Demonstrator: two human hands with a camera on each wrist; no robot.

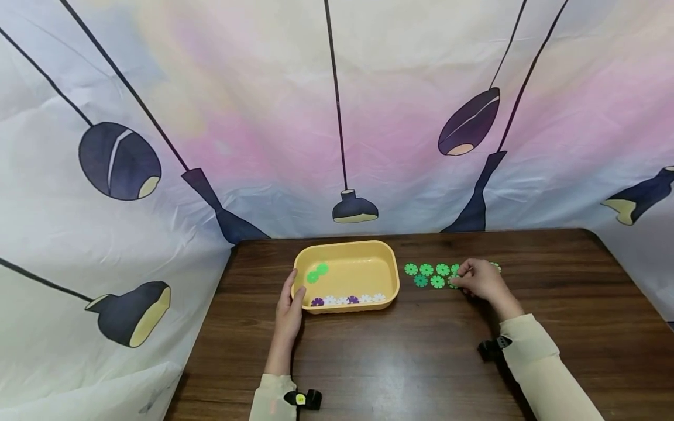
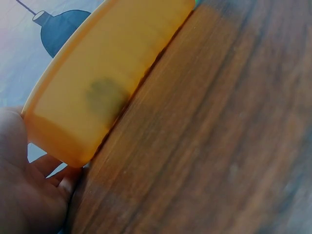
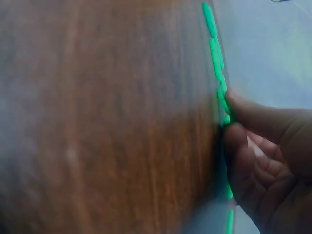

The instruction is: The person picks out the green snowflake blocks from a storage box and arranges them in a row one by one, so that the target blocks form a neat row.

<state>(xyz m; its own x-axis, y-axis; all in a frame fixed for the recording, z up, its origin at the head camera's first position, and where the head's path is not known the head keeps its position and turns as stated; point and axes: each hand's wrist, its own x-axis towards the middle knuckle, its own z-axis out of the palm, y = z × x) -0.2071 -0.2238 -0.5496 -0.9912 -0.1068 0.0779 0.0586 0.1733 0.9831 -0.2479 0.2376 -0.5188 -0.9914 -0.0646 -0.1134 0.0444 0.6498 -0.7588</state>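
A yellow plastic tray [image 1: 347, 248] stands on the table, and my left hand [image 1: 288, 310] grips its near left corner. The thumb lies at the rim while the fingers reach along the left wall; the left wrist view shows the hand [image 2: 29, 180] against the tray's end [image 2: 97, 63]. Inside lie two green flower-shaped discs [image 1: 313, 277] and a row of white and purple ones [image 1: 353, 300] along the near wall. To the tray's right, my right hand [image 1: 484, 280] pinches a green flower disc [image 1: 453, 283] at the table; the right wrist view shows thumb and forefinger together at it.
Several green flower discs [image 1: 426, 269] lie in two rows right of the tray, one darker green [image 1: 420, 280]. Some are hidden behind the right hand. A printed cloth [image 1: 400, 117] hangs behind the dark wooden table [image 1: 379, 362].
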